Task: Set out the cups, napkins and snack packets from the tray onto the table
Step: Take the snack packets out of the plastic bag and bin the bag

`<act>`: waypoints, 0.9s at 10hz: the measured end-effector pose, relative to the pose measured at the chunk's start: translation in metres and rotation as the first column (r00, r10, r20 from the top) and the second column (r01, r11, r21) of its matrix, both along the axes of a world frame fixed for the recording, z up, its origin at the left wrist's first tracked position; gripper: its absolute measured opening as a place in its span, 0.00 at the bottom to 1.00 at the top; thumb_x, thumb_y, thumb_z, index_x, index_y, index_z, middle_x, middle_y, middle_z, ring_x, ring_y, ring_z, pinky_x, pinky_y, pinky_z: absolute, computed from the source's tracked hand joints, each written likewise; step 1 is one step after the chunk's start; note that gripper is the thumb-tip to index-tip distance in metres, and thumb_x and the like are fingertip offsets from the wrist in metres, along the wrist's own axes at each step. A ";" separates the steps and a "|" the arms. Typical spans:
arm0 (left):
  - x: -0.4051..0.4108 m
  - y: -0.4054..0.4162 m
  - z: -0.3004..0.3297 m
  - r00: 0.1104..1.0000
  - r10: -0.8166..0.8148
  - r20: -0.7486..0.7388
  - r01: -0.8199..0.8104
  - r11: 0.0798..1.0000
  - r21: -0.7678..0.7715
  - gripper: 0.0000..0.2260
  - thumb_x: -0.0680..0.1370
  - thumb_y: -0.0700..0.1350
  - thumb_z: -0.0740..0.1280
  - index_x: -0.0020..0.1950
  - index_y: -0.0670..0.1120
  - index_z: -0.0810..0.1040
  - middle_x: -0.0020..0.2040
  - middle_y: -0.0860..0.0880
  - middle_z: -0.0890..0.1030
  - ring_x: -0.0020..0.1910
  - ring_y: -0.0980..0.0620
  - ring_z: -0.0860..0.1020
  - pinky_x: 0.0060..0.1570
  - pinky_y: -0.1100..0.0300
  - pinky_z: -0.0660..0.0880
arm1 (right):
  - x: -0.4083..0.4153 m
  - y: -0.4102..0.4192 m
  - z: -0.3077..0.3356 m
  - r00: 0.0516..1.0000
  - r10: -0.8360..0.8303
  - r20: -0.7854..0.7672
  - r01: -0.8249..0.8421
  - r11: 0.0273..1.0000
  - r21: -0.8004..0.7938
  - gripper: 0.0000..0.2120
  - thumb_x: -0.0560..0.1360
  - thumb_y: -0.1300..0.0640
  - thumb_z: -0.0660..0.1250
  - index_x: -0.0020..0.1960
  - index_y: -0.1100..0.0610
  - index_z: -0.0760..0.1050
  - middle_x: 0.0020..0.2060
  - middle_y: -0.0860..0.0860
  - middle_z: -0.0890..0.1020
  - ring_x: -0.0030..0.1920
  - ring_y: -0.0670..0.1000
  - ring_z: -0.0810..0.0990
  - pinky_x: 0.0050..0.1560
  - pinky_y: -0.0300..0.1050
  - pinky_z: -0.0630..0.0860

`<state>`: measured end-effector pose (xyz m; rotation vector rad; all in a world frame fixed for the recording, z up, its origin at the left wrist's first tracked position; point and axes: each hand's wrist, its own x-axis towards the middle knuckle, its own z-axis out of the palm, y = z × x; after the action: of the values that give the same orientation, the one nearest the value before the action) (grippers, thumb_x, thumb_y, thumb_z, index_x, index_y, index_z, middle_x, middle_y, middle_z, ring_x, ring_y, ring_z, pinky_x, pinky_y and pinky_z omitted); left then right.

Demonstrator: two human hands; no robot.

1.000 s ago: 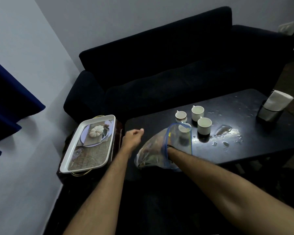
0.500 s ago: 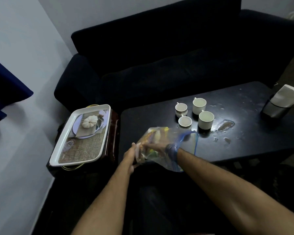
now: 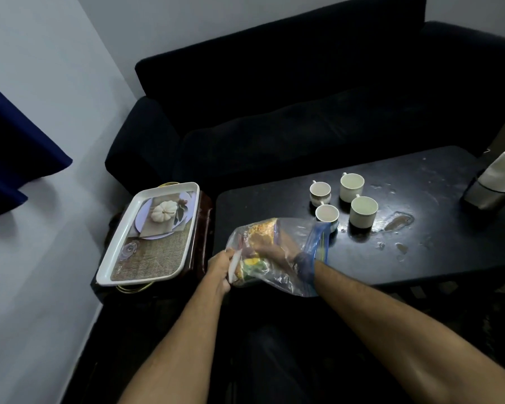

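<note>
A clear zip bag point(image 3: 286, 275) with a blue seal hangs over the near left corner of the black table point(image 3: 420, 258). Colourful snack packets point(image 3: 260, 231) show through it. My right hand point(image 3: 274, 249) is inside the bag, fingers closed among the packets. My left hand point(image 3: 220, 266) pinches the bag's closed end from outside. Several white cups point(image 3: 352, 186) stand grouped on the table beyond the bag. The white tray point(image 3: 123, 266), printed with a pumpkin picture, sits on a small stand to the left with nothing loose in it.
A napkin holder point(image 3: 490, 185) with white napkins stands at the table's far right. Wet patches point(image 3: 397, 221) shine on the tabletop right of the cups. A dark sofa point(image 3: 303, 112) runs behind the table, and a pale wall is at the left.
My left hand has come across from open air to grip the bag's end. My right hand has pushed deeper into the bag, and the bag has lifted and bunched up.
</note>
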<state>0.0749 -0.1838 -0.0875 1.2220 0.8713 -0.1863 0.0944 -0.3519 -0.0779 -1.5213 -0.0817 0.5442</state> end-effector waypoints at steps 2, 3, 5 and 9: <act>0.010 0.019 0.029 0.975 0.140 0.172 -0.184 0.945 0.271 0.13 0.82 0.40 0.61 0.60 0.33 0.78 0.43 0.41 0.79 0.34 0.50 0.77 0.27 0.62 0.76 | 0.022 -0.001 0.022 0.984 0.055 0.168 -0.018 0.977 -0.212 0.17 0.77 0.72 0.61 0.66 0.67 0.67 0.51 0.60 0.75 0.51 0.57 0.80 0.44 0.34 0.76; 0.017 0.023 0.044 0.962 0.186 0.202 -0.249 0.900 0.359 0.11 0.82 0.43 0.61 0.56 0.39 0.80 0.44 0.43 0.81 0.33 0.51 0.78 0.20 0.66 0.73 | 0.037 0.001 0.032 0.987 0.099 0.127 -0.061 0.960 -0.272 0.10 0.79 0.69 0.60 0.55 0.58 0.65 0.45 0.54 0.72 0.46 0.48 0.74 0.55 0.39 0.75; 0.023 0.025 0.063 0.926 0.277 0.258 -0.376 0.746 0.550 0.14 0.82 0.45 0.58 0.56 0.41 0.81 0.52 0.39 0.83 0.42 0.45 0.78 0.39 0.57 0.74 | 0.042 -0.002 0.052 0.975 0.049 0.217 -0.024 0.993 -0.118 0.21 0.72 0.73 0.69 0.62 0.61 0.70 0.44 0.50 0.77 0.48 0.52 0.78 0.40 0.41 0.77; 0.021 0.008 0.067 0.972 -0.179 0.149 0.160 0.979 0.130 0.28 0.81 0.63 0.52 0.53 0.44 0.81 0.53 0.37 0.83 0.54 0.39 0.81 0.60 0.39 0.76 | 0.021 -0.002 0.058 0.957 0.261 0.125 -0.274 0.956 0.100 0.14 0.71 0.51 0.75 0.53 0.55 0.80 0.48 0.52 0.85 0.49 0.53 0.85 0.47 0.43 0.81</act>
<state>0.0959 -0.1760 -0.0204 1.4025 0.6448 -0.1733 0.1153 -0.3540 -0.0201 -1.4338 -0.4049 0.6586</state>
